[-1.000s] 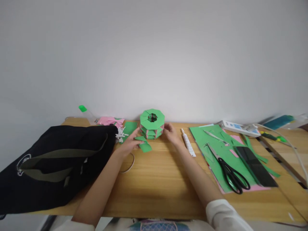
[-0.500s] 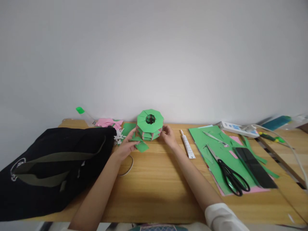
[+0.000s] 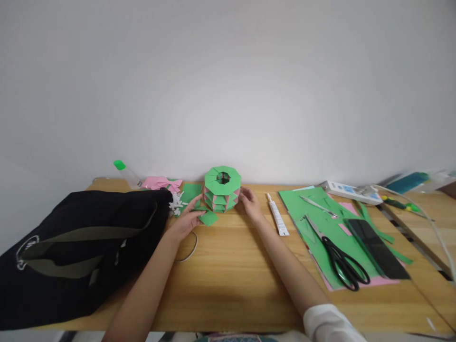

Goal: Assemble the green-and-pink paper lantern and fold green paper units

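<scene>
A round, tiered lantern of folded green and pink paper (image 3: 223, 187) stands upright on the table, close to the wall. Its flat top is a green ring with a hole in the middle. On its left side rests my left hand (image 3: 188, 217), index finger against the lower tiers. The thumb of that hand lies at a small green paper piece (image 3: 208, 218) in front of the lantern; whether it pinches this piece is unclear. My right hand (image 3: 250, 203) has curled fingers at the lantern's right side, fingertips partly hidden.
A glue tube (image 3: 278, 214) lies right of my right hand. Beyond it are green sheets (image 3: 302, 202), scissors (image 3: 335, 254), a black phone-like slab (image 3: 377, 249) and a power strip (image 3: 352, 191). At left are a black bag (image 3: 135, 256), white paper scraps (image 3: 176, 203) and pink paper (image 3: 160, 183).
The lantern has tipped back from a tilt toward me and now stands more level, with more of its side tiers showing. Both hands stay beside it, nearly in place.
</scene>
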`<state>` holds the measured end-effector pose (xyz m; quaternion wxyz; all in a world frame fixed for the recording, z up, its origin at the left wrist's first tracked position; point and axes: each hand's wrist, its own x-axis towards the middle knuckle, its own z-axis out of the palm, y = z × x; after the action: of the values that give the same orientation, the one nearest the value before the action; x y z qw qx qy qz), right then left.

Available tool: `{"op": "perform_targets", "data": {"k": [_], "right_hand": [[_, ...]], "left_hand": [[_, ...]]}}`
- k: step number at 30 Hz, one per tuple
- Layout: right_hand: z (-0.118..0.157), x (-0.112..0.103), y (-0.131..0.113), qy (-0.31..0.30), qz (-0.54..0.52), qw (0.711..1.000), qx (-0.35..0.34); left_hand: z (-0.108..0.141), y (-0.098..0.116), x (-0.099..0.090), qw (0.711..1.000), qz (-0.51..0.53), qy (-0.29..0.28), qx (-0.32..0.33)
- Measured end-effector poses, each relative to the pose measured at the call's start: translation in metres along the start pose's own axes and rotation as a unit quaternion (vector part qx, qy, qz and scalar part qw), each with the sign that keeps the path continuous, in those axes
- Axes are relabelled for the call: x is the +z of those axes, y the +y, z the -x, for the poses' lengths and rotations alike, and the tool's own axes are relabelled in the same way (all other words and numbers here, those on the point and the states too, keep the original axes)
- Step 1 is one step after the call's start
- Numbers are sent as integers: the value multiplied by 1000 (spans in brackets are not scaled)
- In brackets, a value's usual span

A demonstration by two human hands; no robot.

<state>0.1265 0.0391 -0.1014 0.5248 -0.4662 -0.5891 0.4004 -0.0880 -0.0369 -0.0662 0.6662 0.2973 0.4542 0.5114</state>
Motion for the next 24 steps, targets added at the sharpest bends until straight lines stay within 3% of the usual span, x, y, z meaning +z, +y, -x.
{"op": "perform_targets", "data": {"k": [4, 8, 9, 11, 13, 15, 24], "right_hand": [[-8, -9, -44, 30, 55, 995, -81], [-30, -1, -97, -75, 119, 973, -181], [-35, 4, -107, -135, 200, 944, -223], [-44, 14, -121, -219, 345, 879, -245], [-49, 24, -127, -273, 433, 827, -230], [-50, 32, -127, -300, 464, 806, -212], [-46, 39, -120, -315, 479, 796, -194]], "left_hand": [[0, 4, -1, 1000, 16, 6, 11], [0, 5, -2, 999, 27, 17, 15], [0, 4, -2, 999, 30, 19, 15], [0, 3, -2, 999, 35, 21, 14], [0, 2, -2, 999, 40, 24, 11], [-1, 0, -2, 999, 45, 26, 7], [-5, -3, -7, 998, 56, 31, -3]]}}
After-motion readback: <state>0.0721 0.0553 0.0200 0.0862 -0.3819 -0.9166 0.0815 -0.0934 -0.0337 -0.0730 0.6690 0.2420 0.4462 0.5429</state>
